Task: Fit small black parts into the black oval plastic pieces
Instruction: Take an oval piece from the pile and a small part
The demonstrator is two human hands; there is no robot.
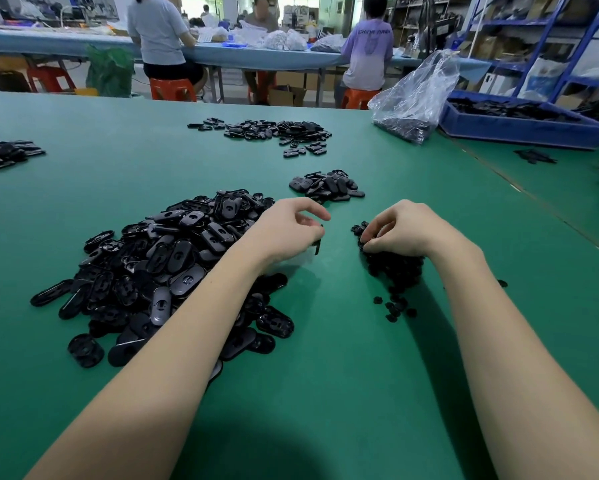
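Both our forearms reach over near tabletop [325,393] edge. Left hand [287,233] pinches oval piece [317,245] edge-on, long axis hanging toward tabletop. Right hand [400,230], fingers [369,242] curled, pinching into small parts heap [395,268]; one part gripped, we judge. Oval lies just left of right fingers, apart. Big oval pile [159,271] sits left.

My green table [325,393] carries a big heap of oval pieces [166,271], small parts [395,268], smaller piles [327,186], a plastic bag [415,98].
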